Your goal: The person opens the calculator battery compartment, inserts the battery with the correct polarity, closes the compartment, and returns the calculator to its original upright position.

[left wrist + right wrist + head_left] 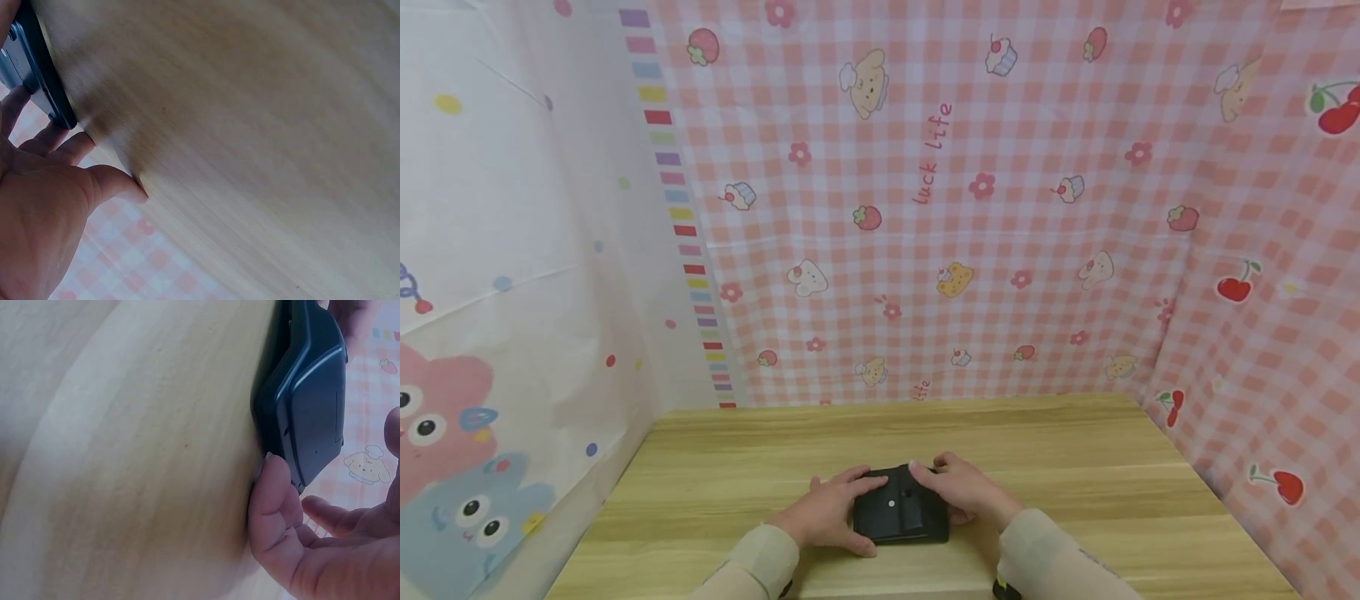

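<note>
A black plastic device [895,504] with a raised housing and a small white dot lies on the wooden table in front of me. My left hand [831,512] spans its left part, thumb by the near edge and fingers at the far edge. In the left wrist view, fingertips [24,91] meet the device [47,81], with one finger spread aside. At the right end, my right hand [966,487] grips it with the thumb on top. The right wrist view shows a curled finger [272,481] at the lower corner of the device [315,406].
The wooden table [737,442] reaches back to a pink checked curtain [1030,233]. Curtains also hang along the left [535,333] and right [1247,350] sides. A small black and yellow thing [1004,588] shows beneath the right sleeve [1037,542].
</note>
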`<action>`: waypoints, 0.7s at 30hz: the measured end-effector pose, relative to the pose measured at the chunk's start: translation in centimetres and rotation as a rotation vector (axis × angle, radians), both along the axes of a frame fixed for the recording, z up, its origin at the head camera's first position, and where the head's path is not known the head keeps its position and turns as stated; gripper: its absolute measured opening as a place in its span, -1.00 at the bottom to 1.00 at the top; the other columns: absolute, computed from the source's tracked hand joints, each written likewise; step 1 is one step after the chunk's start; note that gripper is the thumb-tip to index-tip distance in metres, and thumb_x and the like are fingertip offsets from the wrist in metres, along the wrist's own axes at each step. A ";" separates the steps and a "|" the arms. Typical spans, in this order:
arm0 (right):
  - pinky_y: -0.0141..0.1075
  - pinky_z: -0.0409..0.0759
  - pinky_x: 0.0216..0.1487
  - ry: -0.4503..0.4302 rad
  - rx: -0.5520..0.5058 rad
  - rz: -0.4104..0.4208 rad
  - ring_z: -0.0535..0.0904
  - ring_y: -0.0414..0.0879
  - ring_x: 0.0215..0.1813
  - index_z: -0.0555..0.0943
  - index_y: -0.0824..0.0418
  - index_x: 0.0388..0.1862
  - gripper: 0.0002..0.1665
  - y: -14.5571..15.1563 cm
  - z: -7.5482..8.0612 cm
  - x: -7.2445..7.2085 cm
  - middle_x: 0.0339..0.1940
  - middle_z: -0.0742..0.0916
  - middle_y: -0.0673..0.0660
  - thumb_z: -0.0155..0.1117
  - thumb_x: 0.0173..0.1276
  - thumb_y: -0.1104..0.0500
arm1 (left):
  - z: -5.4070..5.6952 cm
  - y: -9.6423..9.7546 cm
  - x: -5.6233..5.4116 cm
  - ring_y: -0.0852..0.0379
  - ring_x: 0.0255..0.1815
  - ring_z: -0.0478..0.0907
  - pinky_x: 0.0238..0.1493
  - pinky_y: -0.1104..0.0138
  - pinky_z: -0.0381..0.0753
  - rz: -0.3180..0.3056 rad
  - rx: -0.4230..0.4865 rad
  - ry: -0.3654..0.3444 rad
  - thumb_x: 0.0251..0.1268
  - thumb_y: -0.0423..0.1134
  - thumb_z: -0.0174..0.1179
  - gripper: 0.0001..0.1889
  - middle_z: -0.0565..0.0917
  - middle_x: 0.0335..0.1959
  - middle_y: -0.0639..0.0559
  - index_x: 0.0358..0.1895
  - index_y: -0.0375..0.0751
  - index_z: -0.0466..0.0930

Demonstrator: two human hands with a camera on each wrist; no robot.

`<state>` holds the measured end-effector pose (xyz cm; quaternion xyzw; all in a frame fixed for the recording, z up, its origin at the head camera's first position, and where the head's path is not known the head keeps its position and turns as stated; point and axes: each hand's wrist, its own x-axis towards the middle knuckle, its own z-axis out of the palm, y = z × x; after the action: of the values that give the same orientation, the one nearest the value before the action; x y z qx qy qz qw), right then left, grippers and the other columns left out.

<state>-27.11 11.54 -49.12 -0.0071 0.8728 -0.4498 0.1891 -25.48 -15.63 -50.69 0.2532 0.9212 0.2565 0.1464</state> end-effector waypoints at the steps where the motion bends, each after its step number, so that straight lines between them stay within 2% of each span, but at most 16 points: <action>1: 0.11 0.82 -0.11 0.000 -0.004 0.000 0.66 0.20 0.23 0.38 0.36 0.55 0.11 0.1 0.0 0.0 0.45 0.56 0.45 0.21 0.47 -0.51 | 0.0 0.0 0.0 -0.36 0.65 0.31 0.47 -0.66 -0.06 0.000 0.000 -0.001 0.05 0.12 0.67 0.02 0.21 0.73 -0.15 0.64 0.25 0.35; 5: 0.02 0.81 -0.17 -0.008 -0.042 -0.011 0.70 0.12 0.09 0.36 0.37 0.57 0.17 0.6 -0.1 0.0 0.33 0.64 0.42 0.24 0.43 -0.54 | -0.1 -0.1 -0.1 -0.35 0.66 0.31 0.47 -0.66 -0.06 0.002 0.001 -0.008 0.05 0.13 0.67 0.03 0.21 0.73 -0.15 0.64 0.25 0.35; 7: -0.06 0.79 -0.22 -0.013 -0.062 -0.019 0.68 0.04 -0.04 0.36 0.38 0.57 0.17 0.8 -0.2 0.0 0.14 0.70 0.33 0.27 0.42 -0.52 | -0.2 -0.1 -0.1 -0.35 0.66 0.30 0.48 -0.65 -0.06 0.004 0.001 -0.010 0.05 0.14 0.67 0.03 0.21 0.74 -0.14 0.64 0.26 0.34; 8: -0.10 0.76 -0.25 -0.023 -0.083 -0.024 0.64 0.00 -0.17 0.36 0.37 0.57 0.15 1.0 -0.2 0.1 -0.03 0.71 0.26 0.28 0.43 -0.50 | -0.1 -0.1 -0.1 -0.35 0.66 0.30 0.48 -0.65 -0.06 0.004 0.000 -0.009 0.05 0.14 0.67 0.03 0.21 0.74 -0.14 0.64 0.25 0.34; 10: -0.13 0.75 -0.27 -0.038 -0.121 -0.034 0.53 -0.05 -0.30 0.36 0.38 0.57 0.12 1.2 -0.2 0.1 -0.30 0.62 0.13 0.32 0.44 -0.45 | -0.2 -0.2 -0.2 -0.34 0.66 0.31 0.48 -0.65 -0.05 0.004 -0.002 -0.004 0.05 0.14 0.66 0.03 0.22 0.73 -0.14 0.64 0.25 0.34; 13: -0.11 0.78 -0.25 -0.055 -0.173 -0.050 0.42 -0.08 -0.38 0.35 0.39 0.56 0.07 1.5 -0.3 0.3 -0.48 0.45 0.05 0.35 0.45 -0.39 | -0.1 -0.2 -0.1 -0.36 0.65 0.32 0.46 -0.66 -0.03 -0.002 -0.004 0.006 0.04 0.14 0.67 0.04 0.22 0.73 -0.15 0.64 0.23 0.35; 16: -0.02 0.82 -0.18 -0.046 -0.205 -0.067 0.48 -0.03 -0.30 0.36 0.40 0.55 0.05 1.8 -0.4 0.5 -0.39 0.51 0.12 0.39 0.46 -0.34 | -0.1 -0.1 0.0 -0.36 0.64 0.33 0.45 -0.67 -0.03 -0.004 0.001 0.007 0.04 0.12 0.67 0.03 0.23 0.73 -0.16 0.64 0.22 0.35; 21: 0.02 0.82 -0.19 -0.023 -0.238 -0.078 0.56 0.03 -0.18 0.37 0.41 0.54 -0.01 2.5 -0.6 0.8 -0.02 0.65 0.27 0.39 0.49 -0.28 | 0.1 -0.1 0.1 -0.36 0.64 0.32 0.45 -0.67 -0.05 0.001 0.009 0.001 0.05 0.10 0.67 0.02 0.22 0.73 -0.17 0.63 0.23 0.36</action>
<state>-26.27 14.05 -49.71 0.0095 0.8108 -0.5571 0.1793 -25.42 -15.71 -50.62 0.2534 0.9203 0.2605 0.1447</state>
